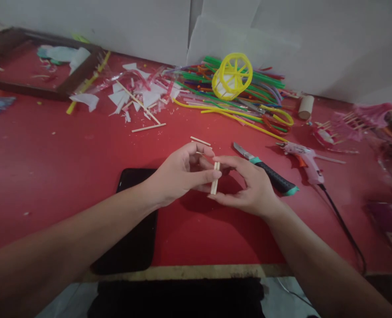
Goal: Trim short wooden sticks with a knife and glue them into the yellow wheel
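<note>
Between my two hands, short pale wooden sticks (215, 178) stand side by side, close to upright, above the red table. My left hand (185, 170) pinches them with its thumb across their front. The thumb and index finger of my right hand (249, 183) close on their lower and upper ends. How many sticks there are behind the front ones is hidden. Just beyond my left fingers lies a loose short stick (200, 141) on the table. A utility knife (268, 172) with a black and teal handle rests right of my right hand.
A black phone (136, 247) lies under my left forearm. At right is a pink glue gun (306, 161) with its cord. Behind are pipe cleaners (196, 81), a yellow wheel-ended frame (237, 73), scissors (275, 123), paper scraps (119, 99) and a brown frame (23, 90).
</note>
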Demonstrator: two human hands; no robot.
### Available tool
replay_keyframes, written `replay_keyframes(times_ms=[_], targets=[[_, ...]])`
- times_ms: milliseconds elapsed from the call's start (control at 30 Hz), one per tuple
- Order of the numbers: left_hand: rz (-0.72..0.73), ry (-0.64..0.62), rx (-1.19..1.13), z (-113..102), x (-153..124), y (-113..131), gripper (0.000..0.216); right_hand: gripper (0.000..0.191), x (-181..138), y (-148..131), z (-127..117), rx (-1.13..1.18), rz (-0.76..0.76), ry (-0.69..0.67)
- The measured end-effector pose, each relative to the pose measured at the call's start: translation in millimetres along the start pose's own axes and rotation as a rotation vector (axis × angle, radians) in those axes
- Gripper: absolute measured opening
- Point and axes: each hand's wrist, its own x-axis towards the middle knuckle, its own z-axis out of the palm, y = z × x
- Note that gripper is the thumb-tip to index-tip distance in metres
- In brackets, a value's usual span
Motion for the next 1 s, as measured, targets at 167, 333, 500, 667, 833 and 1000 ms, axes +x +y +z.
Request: replay_keyframes(times_ms=[167,333,500,667,833,1000], targets=[[0.023,-0.007,0.011,0.3,0.0,-0.7,0.032,0.055,-0.4,0.7,0.1,0.003,0.013,-0.003],[0.022,-0.003,0.017,0.3,-0.8,-0.9,0.032,0.054,-0.2,0.4,0.5,-0.01,0.008,-0.003],[0.027,0.003,0.023,-0.4,-0.8,-1.1,0.033,0.054,0.5,0.3,0.9,-0.01,0.01,-0.009],[0.02,0.023,0.051,0.9,-0.1,-1.0,0.035,0.055,0.0,-0.3,0.4,-0.008,0.019,-0.022],[0.008,0.018,0.049,0.6,0.1,-0.7,0.035,0.052,0.4,-0.9,0.1,-0.025,0.009,-0.02],[0.001,0.016,0.046,0.4,0.0,0.2,0.035,0.053,1.0,-0.2,2.0,-0.014,0.001,-0.021]])
